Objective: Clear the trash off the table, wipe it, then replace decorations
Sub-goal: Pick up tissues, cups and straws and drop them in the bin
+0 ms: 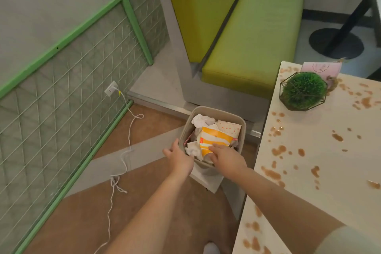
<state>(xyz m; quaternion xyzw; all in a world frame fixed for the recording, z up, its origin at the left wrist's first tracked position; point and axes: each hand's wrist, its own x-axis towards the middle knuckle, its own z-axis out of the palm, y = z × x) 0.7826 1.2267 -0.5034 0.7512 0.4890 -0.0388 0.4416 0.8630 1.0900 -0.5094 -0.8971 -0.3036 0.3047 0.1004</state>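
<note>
Bare forearms reach forward and down from the six o'clock edge toward a beige plastic waste bin [214, 110] on the floor. The left hand [179, 158] grips the bin's near-left rim, thumb outside, fingers curled over the edge. The right hand [226, 158] lies palm down with fingers spread on a yellow-and-white striped paper cup [214, 139]; whether it pinches the cup I cannot tell. That cup lies tilted in the bin, its long axis running from seven to one o'clock, mouth at the far end. Crumpled white napkins [201, 120] and a dotted paper wrapper [229, 129] sit around it. At three o'clock, the white tabletop [321, 161] carries brown spill spots. Farther along it stand a round green plant in a wire frame [303, 90] and a pink card [321, 68].
</note>
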